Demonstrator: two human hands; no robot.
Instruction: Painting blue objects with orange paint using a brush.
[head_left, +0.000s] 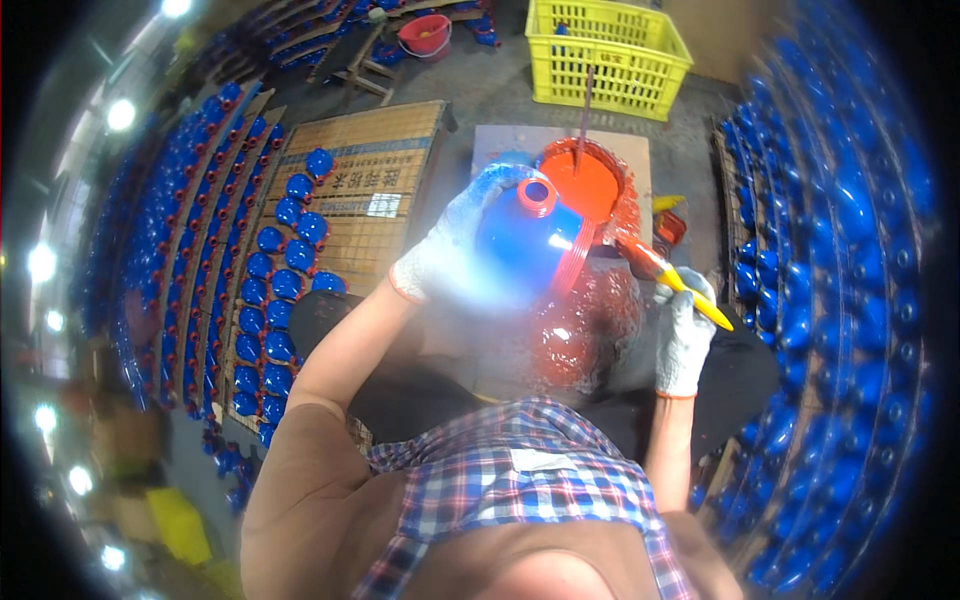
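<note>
My left hand (447, 250), in a white glove smudged with blue, grips a rounded blue fitting (520, 245) with a red-rimmed opening and a red ribbed edge. In my right hand (684, 338), also gloved, is a paintbrush (700, 300) with a yellow handle and red-coated bristles. The bristle end lies near the ribbed edge; I cannot tell whether they touch. Just beyond the fitting, a round container of red paint (590, 185) has a thin stick (583, 125) standing in it. Beneath the hands sits a rounded, glossy object coated in dark red (585, 335).
Blue fittings (285, 285) with red rims line a slatted board (365, 170) on the left. Stacked rows of blue pieces (850, 300) rise on the right. A yellow crate (610, 60), a red bucket (425, 36) and a wooden stool (370, 70) stand farther off.
</note>
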